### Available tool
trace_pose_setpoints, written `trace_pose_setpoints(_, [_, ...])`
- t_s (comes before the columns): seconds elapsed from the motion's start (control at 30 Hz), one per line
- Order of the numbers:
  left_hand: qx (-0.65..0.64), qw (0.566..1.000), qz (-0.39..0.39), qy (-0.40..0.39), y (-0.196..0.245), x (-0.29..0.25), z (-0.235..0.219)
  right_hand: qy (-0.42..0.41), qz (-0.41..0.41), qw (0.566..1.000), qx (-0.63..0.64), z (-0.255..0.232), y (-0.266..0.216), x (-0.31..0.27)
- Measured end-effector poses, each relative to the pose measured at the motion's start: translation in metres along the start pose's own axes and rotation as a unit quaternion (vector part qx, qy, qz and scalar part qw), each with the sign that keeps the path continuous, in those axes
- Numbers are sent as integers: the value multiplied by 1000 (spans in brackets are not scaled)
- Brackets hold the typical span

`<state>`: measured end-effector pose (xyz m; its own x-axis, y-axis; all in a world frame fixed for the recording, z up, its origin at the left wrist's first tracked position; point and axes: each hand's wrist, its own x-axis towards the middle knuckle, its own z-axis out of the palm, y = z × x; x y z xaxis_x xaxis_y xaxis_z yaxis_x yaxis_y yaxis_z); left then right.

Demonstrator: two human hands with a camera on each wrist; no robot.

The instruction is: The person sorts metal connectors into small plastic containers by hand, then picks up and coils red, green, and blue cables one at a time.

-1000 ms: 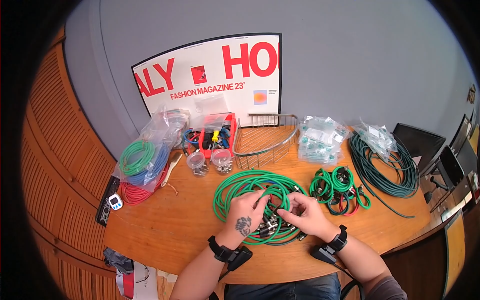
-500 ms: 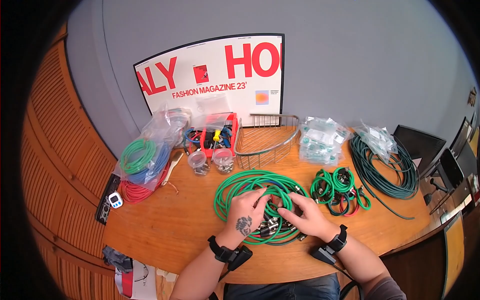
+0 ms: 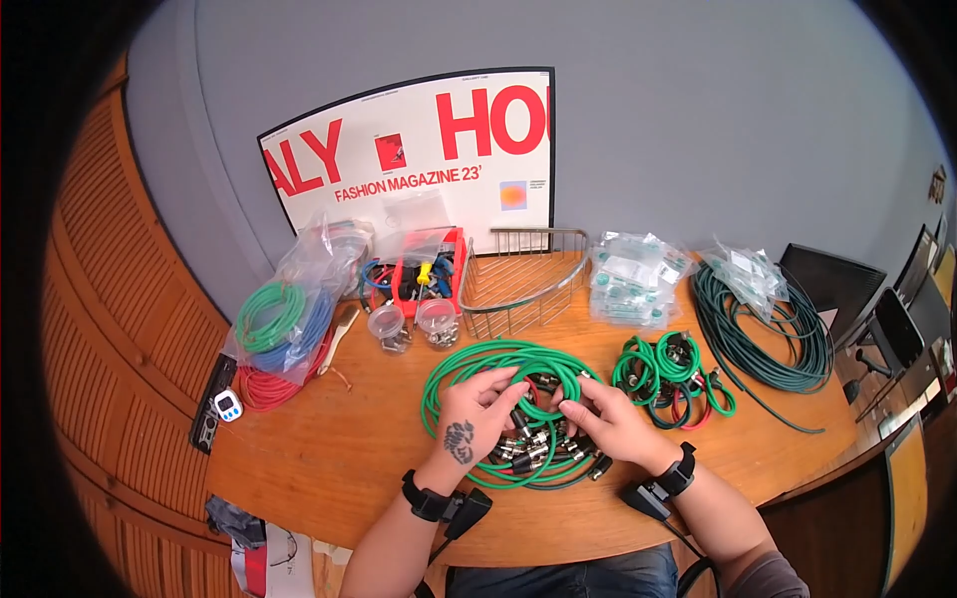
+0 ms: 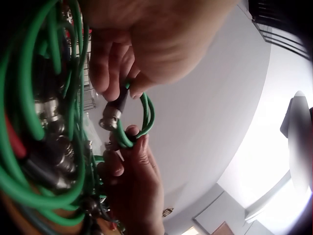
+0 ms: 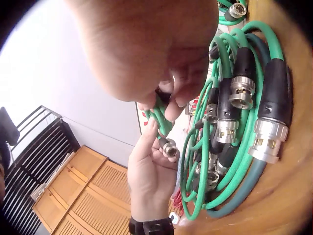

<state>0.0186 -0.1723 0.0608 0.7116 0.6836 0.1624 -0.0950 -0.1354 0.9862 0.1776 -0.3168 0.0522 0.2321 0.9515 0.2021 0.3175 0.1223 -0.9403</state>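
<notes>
Green coaxial cable [image 3: 498, 364] coiled in a large bundle at table centre, front edge of the wooden table [image 3: 329, 448], with a cluster of metal BNC connectors [image 3: 533, 448] lying on the near part of the coil. Left hand [image 3: 477, 409] over the left part of the coil, thumb and fingertips [image 4: 110, 81] pinching a single connector end [image 4: 113, 115] of the cable. Right hand [image 3: 608, 419] over the right part of the coil, fingers curled round a small loop of the same green cable [image 4: 144, 115], just beside the left fingertips; both hands nearly touching at the loop. Black wrist units strapped on both forearms. Smaller bundle of green and red cables [image 3: 673, 374] just right of the main coil. Dark green cable coil [image 3: 768, 339] farther right, with clear bags [image 3: 753, 269] on its far edge. Stack of bagged parts [image 3: 633, 279] behind the small bundle. Wire corner basket [image 3: 518, 279] behind the main coil. Two small clear jars [image 3: 414, 324] left of the basket, red tray [image 3: 429, 269] behind them. Bagged green, blue and red cable coils [image 3: 279, 334] at far left, white timer [image 3: 228, 405] near them. Poster [image 3: 419, 149] leaning on the grey wall.
</notes>
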Motion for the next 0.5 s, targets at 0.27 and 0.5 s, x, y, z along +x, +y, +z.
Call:
trace_pose_setpoints(0.27, [70,995,50,-59,-17,8,-15,-5,20,989,147,-2,5,2])
trace_pose_setpoints(0.5, [-98,992,5,-77,-11,8,-10,-30,19,985,171,-2,11,4])
